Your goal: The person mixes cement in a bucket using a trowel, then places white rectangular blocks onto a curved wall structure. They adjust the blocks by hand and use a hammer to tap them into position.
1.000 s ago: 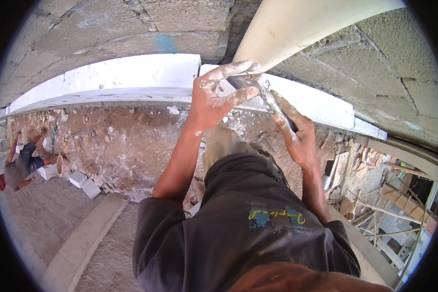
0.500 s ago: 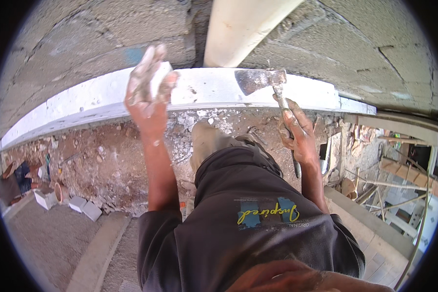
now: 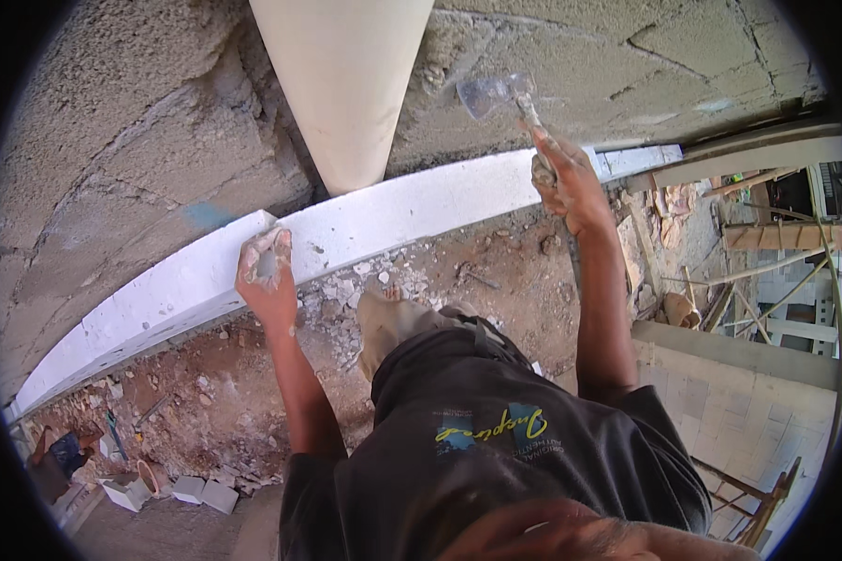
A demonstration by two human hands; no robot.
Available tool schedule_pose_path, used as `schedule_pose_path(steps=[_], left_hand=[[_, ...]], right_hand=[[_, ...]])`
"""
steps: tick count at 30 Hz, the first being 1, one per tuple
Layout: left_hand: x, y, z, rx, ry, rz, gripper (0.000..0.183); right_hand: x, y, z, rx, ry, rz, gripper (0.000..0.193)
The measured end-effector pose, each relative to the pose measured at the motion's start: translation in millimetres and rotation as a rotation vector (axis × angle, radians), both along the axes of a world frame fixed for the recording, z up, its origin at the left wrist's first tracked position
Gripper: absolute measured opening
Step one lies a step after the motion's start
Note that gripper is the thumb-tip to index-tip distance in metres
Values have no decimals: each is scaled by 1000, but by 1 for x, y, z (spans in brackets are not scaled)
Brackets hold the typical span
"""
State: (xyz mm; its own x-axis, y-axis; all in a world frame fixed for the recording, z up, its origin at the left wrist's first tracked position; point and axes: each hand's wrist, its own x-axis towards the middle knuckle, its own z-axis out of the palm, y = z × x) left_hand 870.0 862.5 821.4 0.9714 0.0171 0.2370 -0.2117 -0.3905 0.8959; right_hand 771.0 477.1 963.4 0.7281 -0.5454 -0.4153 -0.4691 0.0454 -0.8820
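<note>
My right hand [image 3: 566,182] is closed round the handle of a small hatchet [image 3: 491,95]. The worn metal head is raised in front of the rough wall, above the white ledge of blocks [image 3: 440,192]. Dust-coated, my left hand [image 3: 268,271] lies against the front of that ledge, beside a joint where one block's corner stands slightly higher. Its thumb and fingers are apart in a curve, and I make out nothing held between them. The ledge runs along the foot of the wall, pocked with small holes on the left.
A thick cream pipe [image 3: 346,84] comes down to the ledge, against the grey block wall [image 3: 103,131]. Broken white chips [image 3: 346,290] litter the brown soil [image 3: 225,374]. Loose white blocks [image 3: 206,494] and another person [image 3: 61,458] are far left; wooden poles [image 3: 758,266] stand right.
My left hand has come down from a raised, spread pose onto the ledge. My right hand has lifted the hatchet higher against the wall. The whole view has tilted.
</note>
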Motion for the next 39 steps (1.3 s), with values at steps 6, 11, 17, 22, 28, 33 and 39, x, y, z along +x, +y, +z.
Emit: schedule_pose_path(steps=[6, 11, 17, 22, 28, 33, 39], left_hand=[[-2, 18, -2, -11, -48, 46, 14], [7, 24, 0, 56, -163, 42, 18], [6, 27, 9, 223, -197, -59, 32], [8, 34, 11, 601, -190, -266, 99], [15, 40, 3, 744, -71, -341, 126], [19, 42, 0, 770, -73, -328, 110], [20, 44, -5, 775, -99, -307, 104]], right_hand=[[-10, 13, 25, -270, 289, -2, 56], [26, 14, 18, -233, 100, -28, 47], [2, 8, 24, -202, 119, -80, 44], [18, 22, 19, -333, 9, 66, 52], [-34, 67, 19, -776, 255, 435, 54], [10, 120, -2, -714, 142, 725, 46], [72, 165, -12, -1019, 88, 886, 41]])
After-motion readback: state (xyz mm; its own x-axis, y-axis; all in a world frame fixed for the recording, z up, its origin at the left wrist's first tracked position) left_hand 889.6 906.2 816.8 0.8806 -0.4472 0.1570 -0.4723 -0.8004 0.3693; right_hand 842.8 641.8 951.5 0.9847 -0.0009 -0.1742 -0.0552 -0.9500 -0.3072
